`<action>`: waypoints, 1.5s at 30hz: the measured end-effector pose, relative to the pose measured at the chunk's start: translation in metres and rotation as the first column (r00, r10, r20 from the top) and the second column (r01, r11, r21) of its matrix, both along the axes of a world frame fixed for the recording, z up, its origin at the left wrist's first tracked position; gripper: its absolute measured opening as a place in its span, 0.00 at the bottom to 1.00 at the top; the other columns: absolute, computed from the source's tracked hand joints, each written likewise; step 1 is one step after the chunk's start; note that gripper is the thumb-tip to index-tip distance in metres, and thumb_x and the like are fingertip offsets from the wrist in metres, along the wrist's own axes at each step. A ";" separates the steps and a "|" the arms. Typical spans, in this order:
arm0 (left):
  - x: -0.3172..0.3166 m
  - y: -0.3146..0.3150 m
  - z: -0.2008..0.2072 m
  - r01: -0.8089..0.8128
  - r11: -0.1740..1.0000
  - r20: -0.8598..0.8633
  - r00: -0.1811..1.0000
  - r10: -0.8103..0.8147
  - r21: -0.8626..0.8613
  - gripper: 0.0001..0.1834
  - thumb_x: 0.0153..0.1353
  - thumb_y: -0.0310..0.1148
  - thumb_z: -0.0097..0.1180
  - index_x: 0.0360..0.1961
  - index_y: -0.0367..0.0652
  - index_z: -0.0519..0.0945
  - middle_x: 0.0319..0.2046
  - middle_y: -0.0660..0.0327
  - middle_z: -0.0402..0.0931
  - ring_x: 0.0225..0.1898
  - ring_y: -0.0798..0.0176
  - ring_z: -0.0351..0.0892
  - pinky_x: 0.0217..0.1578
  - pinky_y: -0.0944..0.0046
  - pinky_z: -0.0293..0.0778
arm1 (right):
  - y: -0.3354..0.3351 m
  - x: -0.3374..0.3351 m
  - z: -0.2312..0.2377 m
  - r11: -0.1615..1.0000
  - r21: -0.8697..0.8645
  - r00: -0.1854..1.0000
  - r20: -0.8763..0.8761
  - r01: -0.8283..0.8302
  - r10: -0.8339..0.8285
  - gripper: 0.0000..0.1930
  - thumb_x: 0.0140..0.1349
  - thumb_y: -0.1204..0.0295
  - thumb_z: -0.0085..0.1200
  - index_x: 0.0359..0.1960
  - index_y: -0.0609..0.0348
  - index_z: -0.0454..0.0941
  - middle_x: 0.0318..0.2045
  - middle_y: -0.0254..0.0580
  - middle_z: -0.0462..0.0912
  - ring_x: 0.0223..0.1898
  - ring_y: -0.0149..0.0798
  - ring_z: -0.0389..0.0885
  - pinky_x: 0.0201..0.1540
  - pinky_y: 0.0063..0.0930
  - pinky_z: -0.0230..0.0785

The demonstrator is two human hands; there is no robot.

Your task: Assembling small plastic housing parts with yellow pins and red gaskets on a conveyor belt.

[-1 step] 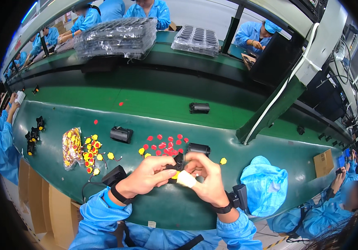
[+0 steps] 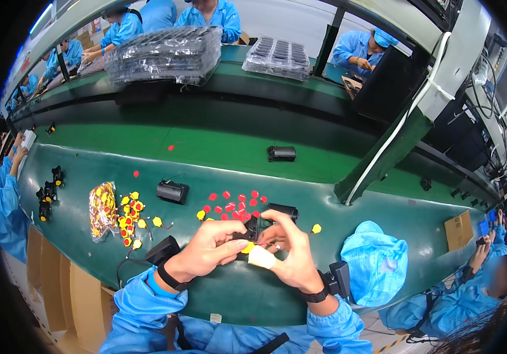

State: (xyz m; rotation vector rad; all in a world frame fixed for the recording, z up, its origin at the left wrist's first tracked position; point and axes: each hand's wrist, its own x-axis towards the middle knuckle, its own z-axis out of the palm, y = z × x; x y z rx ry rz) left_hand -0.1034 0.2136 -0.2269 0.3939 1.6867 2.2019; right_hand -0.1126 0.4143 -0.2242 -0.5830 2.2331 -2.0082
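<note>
My left hand [image 2: 215, 242] is closed on a small black plastic part [image 2: 252, 227]. A yellow disc-like piece [image 2: 247, 248] shows at its thumb tip, against the part. Right beside it, my right hand [image 2: 292, 251] has a white cover on its thumb; its bent fingers pinch thin red wires [image 2: 263, 242] that run toward the yellow piece. How the wires join the part is hidden by the fingers. Just beyond the hands lie loose red discs [image 2: 230, 206] and a black cylindrical housing [image 2: 283, 210].
To the left are a clear bag of yellow pieces [image 2: 102, 209], a loose pile of them [image 2: 128, 218] and black assemblies [image 2: 46, 194]. Black housings [image 2: 172, 192] stand farther off. A blue cap [image 2: 374, 262] lies at right, near a slanting post [image 2: 383, 156]. Co-workers sit around.
The fingers of my right hand have shifted slightly, with the index finger raised and the thumb lower. Red wires now show between the hands. My left hand stays in place.
</note>
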 end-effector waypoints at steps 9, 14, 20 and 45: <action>0.010 0.007 0.007 0.109 0.987 0.025 0.993 -0.113 0.117 0.06 0.69 0.27 0.50 0.39 0.33 0.73 0.22 0.68 0.67 0.18 0.78 0.61 0.18 0.73 0.55 | -0.010 0.006 -0.020 0.985 -0.141 0.994 0.043 -0.097 0.104 0.33 0.52 0.57 0.63 0.55 0.69 0.72 0.43 0.39 0.77 0.43 0.30 0.77 0.43 0.25 0.73; 0.009 0.006 -0.009 0.043 0.991 -0.018 0.999 -0.041 0.125 0.07 0.68 0.27 0.51 0.37 0.33 0.75 0.21 0.66 0.70 0.17 0.77 0.65 0.16 0.73 0.58 | -0.010 0.009 -0.034 0.978 -0.197 0.995 -0.092 -0.064 0.046 0.29 0.54 0.70 0.64 0.58 0.65 0.71 0.37 0.39 0.81 0.36 0.26 0.77 0.38 0.20 0.71; -0.043 -0.012 0.022 -0.212 0.945 -0.229 0.961 0.156 -0.248 0.10 0.66 0.31 0.53 0.30 0.36 0.78 0.13 0.66 0.68 0.17 0.75 0.70 0.17 0.69 0.66 | -0.004 -0.006 -0.026 0.949 -0.313 0.998 0.028 -0.044 0.056 0.45 0.50 0.70 0.68 0.70 0.59 0.56 0.40 0.43 0.81 0.38 0.33 0.83 0.40 0.25 0.76; 0.001 -0.127 -0.001 -0.570 -0.221 -0.293 0.672 -0.680 -0.792 0.10 0.47 0.26 0.56 0.31 0.33 0.73 0.23 0.48 0.76 0.25 0.50 0.81 0.25 0.55 0.75 | -0.010 -0.002 -0.040 0.982 -0.008 0.930 -0.319 0.189 -0.182 0.13 0.54 0.78 0.62 0.41 0.67 0.79 0.25 0.39 0.82 0.25 0.28 0.80 0.28 0.21 0.71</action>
